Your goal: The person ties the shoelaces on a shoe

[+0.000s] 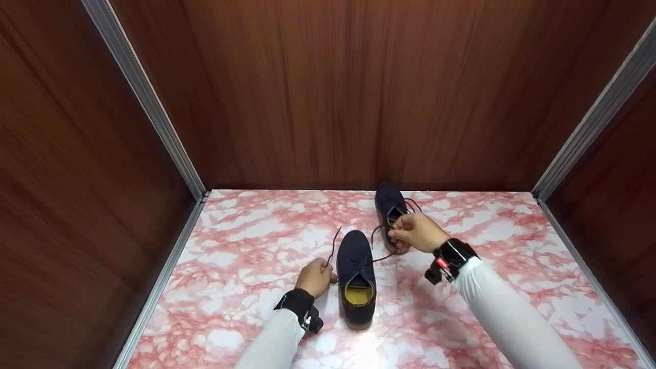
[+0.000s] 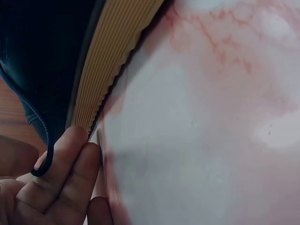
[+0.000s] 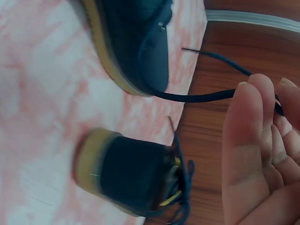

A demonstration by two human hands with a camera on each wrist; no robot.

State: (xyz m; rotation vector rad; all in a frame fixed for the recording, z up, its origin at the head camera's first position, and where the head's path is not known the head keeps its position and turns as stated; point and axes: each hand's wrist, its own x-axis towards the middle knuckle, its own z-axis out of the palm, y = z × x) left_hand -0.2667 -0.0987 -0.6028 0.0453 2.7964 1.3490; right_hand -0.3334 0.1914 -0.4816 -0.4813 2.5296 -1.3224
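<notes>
A dark navy shoe (image 1: 353, 251) with a yellow insole stands between the hands, its toe pointing away. On its left side my left hand (image 1: 314, 277) pinches one end of its shoelace (image 2: 44, 129), fingers close to the ribbed tan sole (image 2: 105, 61). My right hand (image 1: 417, 232) pinches the other lace end (image 3: 197, 97) and holds it out to the right, raised off the floor. The lace tip pokes out beyond those fingers in the right wrist view. Behind that hand, partly hidden, is the second navy shoe (image 1: 389, 197), with its own lace loose.
The shoes stand on a red-and-white marbled surface (image 1: 246, 256). Dark wood panels (image 1: 328, 102) rise at the back and both sides, with grey metal strips (image 1: 154, 97) along the corners. The second shoe's toe is close to the back panel.
</notes>
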